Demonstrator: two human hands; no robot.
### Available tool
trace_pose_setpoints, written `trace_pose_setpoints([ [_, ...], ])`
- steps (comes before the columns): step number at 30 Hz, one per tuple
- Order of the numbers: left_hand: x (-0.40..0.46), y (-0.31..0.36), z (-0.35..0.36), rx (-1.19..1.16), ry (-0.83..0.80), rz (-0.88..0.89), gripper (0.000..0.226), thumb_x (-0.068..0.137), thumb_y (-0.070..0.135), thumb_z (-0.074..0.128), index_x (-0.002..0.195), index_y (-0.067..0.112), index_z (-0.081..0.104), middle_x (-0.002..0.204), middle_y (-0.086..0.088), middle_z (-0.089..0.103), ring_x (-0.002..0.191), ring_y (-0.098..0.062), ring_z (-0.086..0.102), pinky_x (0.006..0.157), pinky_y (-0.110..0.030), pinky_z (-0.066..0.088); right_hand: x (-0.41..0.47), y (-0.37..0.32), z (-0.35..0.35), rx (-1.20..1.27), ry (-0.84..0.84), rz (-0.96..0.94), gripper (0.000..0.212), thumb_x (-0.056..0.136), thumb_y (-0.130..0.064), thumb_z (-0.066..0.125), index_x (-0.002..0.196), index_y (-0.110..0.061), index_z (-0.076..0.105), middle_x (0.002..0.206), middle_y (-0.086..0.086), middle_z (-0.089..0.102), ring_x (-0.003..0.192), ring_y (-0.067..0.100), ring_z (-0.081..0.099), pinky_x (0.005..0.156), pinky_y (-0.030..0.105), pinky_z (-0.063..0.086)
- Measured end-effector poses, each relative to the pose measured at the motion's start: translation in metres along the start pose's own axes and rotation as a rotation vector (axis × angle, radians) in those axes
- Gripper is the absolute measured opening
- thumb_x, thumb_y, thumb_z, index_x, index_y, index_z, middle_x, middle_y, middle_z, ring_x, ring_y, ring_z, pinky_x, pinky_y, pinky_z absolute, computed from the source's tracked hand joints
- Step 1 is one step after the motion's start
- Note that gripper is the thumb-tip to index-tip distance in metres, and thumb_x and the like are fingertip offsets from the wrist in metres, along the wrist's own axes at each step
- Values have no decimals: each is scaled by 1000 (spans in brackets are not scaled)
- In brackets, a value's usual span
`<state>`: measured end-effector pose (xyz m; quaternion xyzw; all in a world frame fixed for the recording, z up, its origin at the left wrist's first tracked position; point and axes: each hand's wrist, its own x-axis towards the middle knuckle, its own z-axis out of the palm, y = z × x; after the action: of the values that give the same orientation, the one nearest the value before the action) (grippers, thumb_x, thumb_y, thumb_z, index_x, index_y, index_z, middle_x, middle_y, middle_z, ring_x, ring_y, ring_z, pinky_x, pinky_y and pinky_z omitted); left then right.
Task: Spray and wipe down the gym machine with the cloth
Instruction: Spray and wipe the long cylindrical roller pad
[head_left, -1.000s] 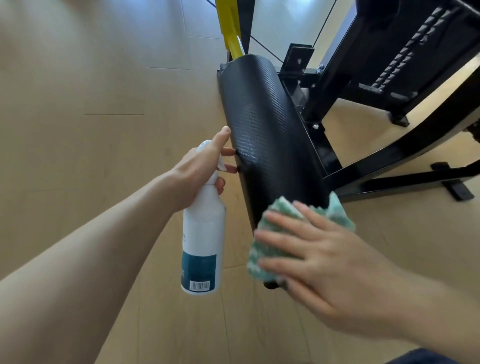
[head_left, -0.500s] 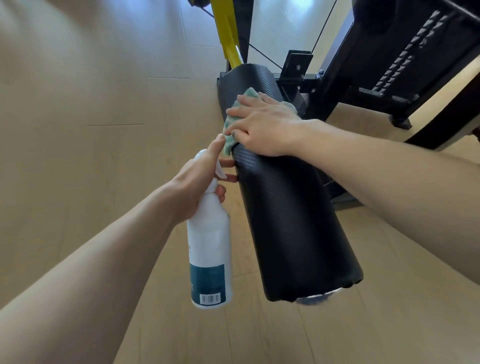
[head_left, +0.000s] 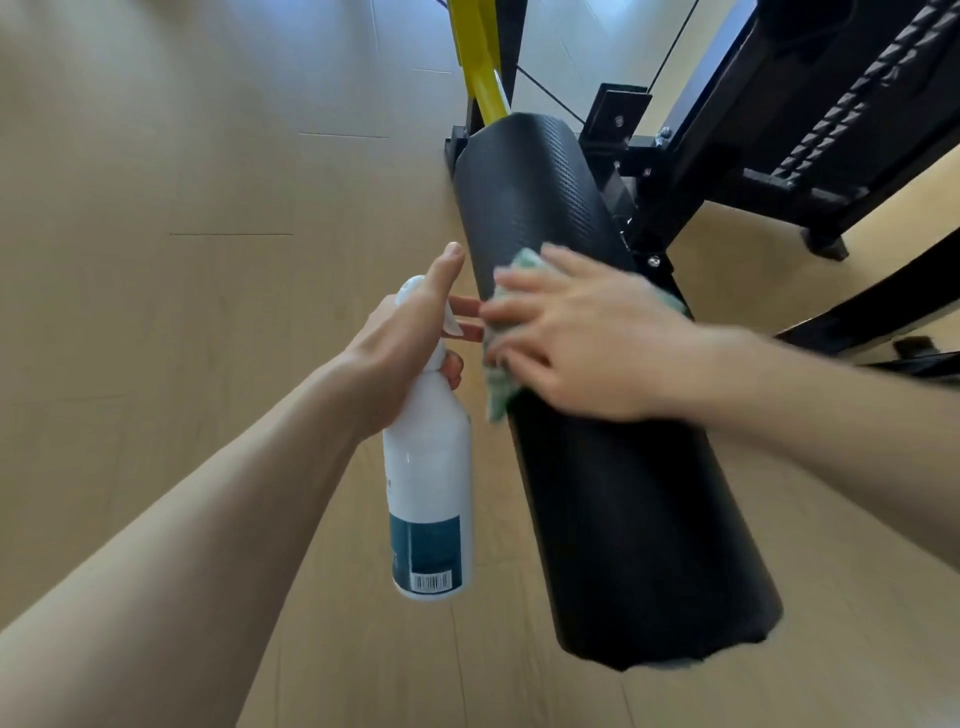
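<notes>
Two bare hands are working at a black textured roller pad (head_left: 540, 208) of the gym machine. Behind it, a yellow bar (head_left: 478, 67), thin cables and a black steel frame (head_left: 691, 156) with a weight stack are crowding the upper right, all standing on pale wood-look flooring (head_left: 182, 234). The left hand (head_left: 405, 343) is gripping the neck of a white spray bottle (head_left: 428, 467), fingers curled round the trigger, thumb raised, just beside the pad. The right hand (head_left: 582, 338), motion-blurred, is pressing a green cloth (head_left: 501, 384) flat against the pad's middle, fingers extended. The bottle's teal label is showing a barcode; its writing is too small to read.
</notes>
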<state>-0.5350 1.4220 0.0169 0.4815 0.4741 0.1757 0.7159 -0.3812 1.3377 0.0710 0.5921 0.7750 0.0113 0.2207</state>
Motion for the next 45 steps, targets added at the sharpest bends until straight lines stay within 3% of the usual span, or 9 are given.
trace_pose_setpoints([
  [6,10,2,-4,-67,4,-28,60,95,75,51,113,21,69,99,-6,81,48,-16,51,63,-34,49,146,100,-21,-16,-68,133,47,104,-42,24,143,-47,50,163,-6,30,154,21,13,123,56,3],
  [10,7,5,3,-54,17,-18,61,97,73,48,107,18,72,100,-7,80,48,-16,53,63,-35,51,185,119,-35,29,-149,285,48,104,-32,25,141,-29,55,156,2,44,146,30,32,120,63,13],
  [12,5,7,4,-41,17,-19,61,98,73,48,106,17,72,102,-8,80,49,-17,53,63,-35,51,181,115,-33,11,-104,265,49,102,-35,26,143,-33,52,158,1,40,148,31,27,120,60,15],
  [16,-3,8,5,-21,9,-21,60,98,71,48,108,17,71,102,-6,80,48,-18,52,62,-32,49,125,82,-21,64,-49,177,49,104,-39,29,152,-42,38,169,0,12,156,27,-3,125,54,-1],
  [22,-9,3,3,-1,21,-4,61,99,71,48,106,16,72,99,-4,81,48,-19,49,63,-32,47,-13,-1,-1,175,-18,114,63,95,-47,12,155,-41,29,169,-4,3,155,19,-13,126,46,-6],
  [25,-7,2,2,57,-4,1,66,98,74,45,108,15,74,99,0,82,51,-19,50,66,-34,49,-43,-13,8,193,-14,92,60,96,-49,15,154,-43,31,169,-7,5,155,15,-14,126,46,-5],
  [33,8,1,6,11,40,-10,67,98,71,47,109,9,72,98,-6,81,50,-19,51,66,-35,48,84,67,-8,37,0,104,52,101,-50,27,150,-42,41,167,-5,19,156,18,1,125,51,-3],
  [40,0,2,11,76,59,-2,61,99,71,45,101,17,72,99,-2,81,50,-18,53,66,-36,50,177,107,-25,43,-62,318,61,90,-42,28,146,-32,48,158,2,39,152,26,17,123,58,1],
  [45,-10,7,14,75,91,20,65,98,71,49,100,10,72,99,-3,81,48,-21,51,65,-34,47,121,86,-11,306,68,326,54,100,-37,33,153,-36,35,170,1,5,155,27,-10,124,52,-5],
])
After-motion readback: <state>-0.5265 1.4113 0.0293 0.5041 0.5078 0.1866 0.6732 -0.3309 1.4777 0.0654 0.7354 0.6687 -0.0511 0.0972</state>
